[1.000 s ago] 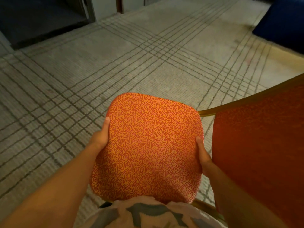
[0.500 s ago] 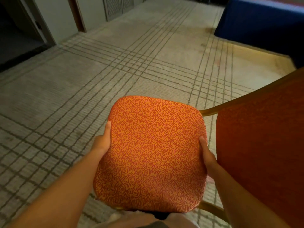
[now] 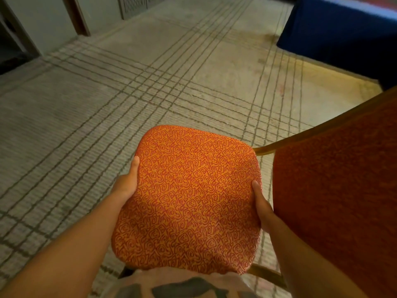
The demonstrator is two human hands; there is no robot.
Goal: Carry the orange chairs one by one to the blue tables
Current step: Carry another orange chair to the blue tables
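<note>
**A:** Nearest the lens?

**B:** Pale shirt (image 3: 182,283) with dark print, along the bottom edge; just beyond it, the orange chair (image 3: 189,201), patterned seat facing up.

**A:** Grip?

**B:** Left hand (image 3: 126,183) clasping the seat's left edge, thumb lying along the top, fingers hidden beneath; right hand (image 3: 263,209) clasping the right edge the same way, thumb on top, other fingers out of sight; forearms reaching in from the bottom corners.

**A:** Rest of the chair?

**B:** Backrest (image 3: 335,190) to the right of the seat, darker orange, close beside the right forearm; wooden frame (image 3: 266,148) running along its top edge and down to the seat's far right corner; another bit of frame under the near right corner; legs out of view.

**A:** Underneath?

**B:** Grey-beige carpet (image 3: 86,117) crossed by bands of dark lines; yellowish patch toward the far right.

**A:** Farther off?

**B:** Blue table (image 3: 343,31), draped to the floor in blue cloth, at the top right, well apart from the chair; at the top left a pale wall (image 3: 45,20), a brown door frame (image 3: 77,16) and a grille panel (image 3: 133,6); dark opening at the far left edge.
</note>
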